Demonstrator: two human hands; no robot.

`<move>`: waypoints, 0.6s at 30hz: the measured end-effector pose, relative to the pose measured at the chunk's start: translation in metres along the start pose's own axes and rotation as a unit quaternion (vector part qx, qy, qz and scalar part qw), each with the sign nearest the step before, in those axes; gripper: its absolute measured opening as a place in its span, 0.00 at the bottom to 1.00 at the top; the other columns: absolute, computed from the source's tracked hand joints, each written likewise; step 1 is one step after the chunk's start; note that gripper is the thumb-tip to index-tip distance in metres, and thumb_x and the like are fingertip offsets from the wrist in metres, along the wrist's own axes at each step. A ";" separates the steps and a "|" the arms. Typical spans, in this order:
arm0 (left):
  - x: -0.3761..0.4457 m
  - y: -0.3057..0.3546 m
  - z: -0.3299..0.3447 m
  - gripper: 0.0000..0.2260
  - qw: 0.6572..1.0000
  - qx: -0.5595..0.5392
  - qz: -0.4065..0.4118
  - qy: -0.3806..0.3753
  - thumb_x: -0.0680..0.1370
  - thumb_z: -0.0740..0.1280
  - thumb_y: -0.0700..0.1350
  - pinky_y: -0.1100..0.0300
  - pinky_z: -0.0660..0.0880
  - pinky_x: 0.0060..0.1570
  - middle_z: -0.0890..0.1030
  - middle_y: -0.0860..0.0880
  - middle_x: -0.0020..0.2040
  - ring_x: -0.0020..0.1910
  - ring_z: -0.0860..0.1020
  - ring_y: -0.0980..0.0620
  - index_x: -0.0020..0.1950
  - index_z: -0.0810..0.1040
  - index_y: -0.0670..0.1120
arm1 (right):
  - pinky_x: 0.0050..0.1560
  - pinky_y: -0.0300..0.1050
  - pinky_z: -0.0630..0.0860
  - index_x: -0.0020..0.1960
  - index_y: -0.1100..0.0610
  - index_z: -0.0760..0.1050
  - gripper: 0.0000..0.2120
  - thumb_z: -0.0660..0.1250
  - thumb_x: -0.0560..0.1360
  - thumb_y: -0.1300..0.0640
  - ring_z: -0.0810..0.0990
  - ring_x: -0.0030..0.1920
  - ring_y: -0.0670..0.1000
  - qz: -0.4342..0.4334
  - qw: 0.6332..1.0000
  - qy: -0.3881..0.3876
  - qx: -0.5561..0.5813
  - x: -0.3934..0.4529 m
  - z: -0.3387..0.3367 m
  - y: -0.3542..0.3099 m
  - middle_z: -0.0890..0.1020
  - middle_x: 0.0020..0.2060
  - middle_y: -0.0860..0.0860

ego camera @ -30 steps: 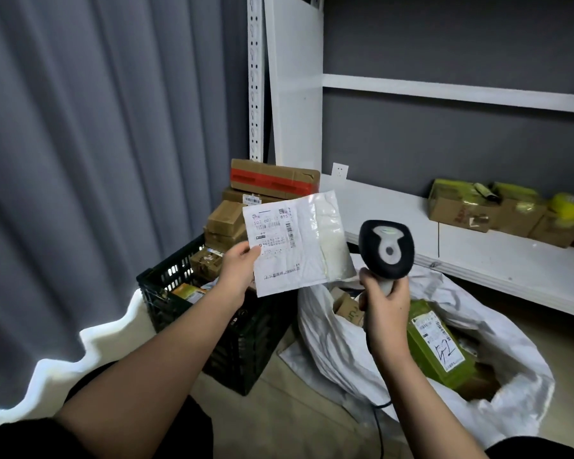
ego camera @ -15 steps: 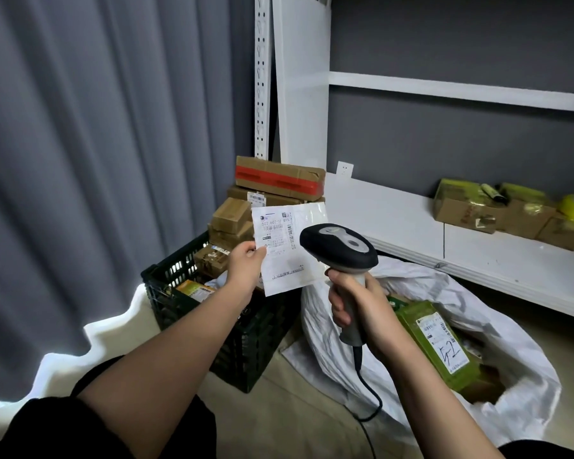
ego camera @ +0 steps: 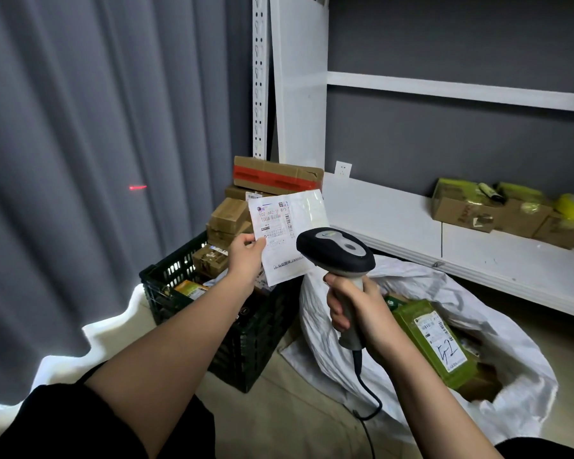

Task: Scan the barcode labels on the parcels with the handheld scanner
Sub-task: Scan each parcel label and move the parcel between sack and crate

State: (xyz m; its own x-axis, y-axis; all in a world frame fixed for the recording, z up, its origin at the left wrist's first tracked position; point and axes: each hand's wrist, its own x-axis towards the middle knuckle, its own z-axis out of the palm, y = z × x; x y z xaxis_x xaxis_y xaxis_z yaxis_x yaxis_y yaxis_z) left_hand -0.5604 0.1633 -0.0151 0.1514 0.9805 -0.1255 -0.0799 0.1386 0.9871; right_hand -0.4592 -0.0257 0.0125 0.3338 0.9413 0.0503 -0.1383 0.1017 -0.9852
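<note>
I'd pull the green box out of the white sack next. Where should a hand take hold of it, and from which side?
Grip the green box across its two long edges near the upper end, coming from above through the open mouth of the white sack. It lies tilted, label face up, its lower end apparently tucked among other parcels, so the upper end looks freest. The label would stay uncovered for scanning.
</note>
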 end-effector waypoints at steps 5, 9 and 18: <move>0.002 0.000 0.001 0.06 1.000 0.002 0.001 0.006 0.80 0.63 0.39 0.48 0.78 0.55 0.81 0.45 0.50 0.49 0.80 0.45 0.43 0.72 0.47 | 0.24 0.39 0.60 0.38 0.59 0.65 0.13 0.67 0.70 0.54 0.60 0.21 0.49 0.000 1.000 0.003 -0.007 0.000 0.000 -0.001 0.66 0.24 0.53; 0.001 0.000 0.002 0.06 1.000 0.003 0.000 0.006 0.80 0.63 0.39 0.47 0.78 0.55 0.80 0.45 0.49 0.49 0.80 0.45 0.44 0.73 0.46 | 0.24 0.39 0.59 0.38 0.58 0.66 0.12 0.67 0.70 0.54 0.60 0.21 0.49 -0.001 1.000 0.006 -0.004 0.001 -0.002 0.000 0.67 0.24 0.53; 0.005 -0.003 0.009 0.05 1.000 0.018 -0.004 -0.004 0.79 0.64 0.39 0.45 0.78 0.56 0.81 0.44 0.50 0.52 0.81 0.44 0.44 0.74 0.46 | 0.24 0.39 0.63 0.42 0.59 0.68 0.11 0.68 0.71 0.54 0.63 0.21 0.49 -0.002 1.000 0.019 0.021 0.003 -0.009 0.003 0.69 0.25 0.53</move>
State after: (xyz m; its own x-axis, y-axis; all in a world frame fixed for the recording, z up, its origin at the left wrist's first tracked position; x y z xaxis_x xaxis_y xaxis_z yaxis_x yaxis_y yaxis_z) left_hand -0.5507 0.1668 -0.0176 0.1595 0.9783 -0.1321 -0.0423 0.1404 0.9892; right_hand -0.4500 -0.0257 0.0082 0.3703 0.9277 0.0477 -0.1754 0.1203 -0.9771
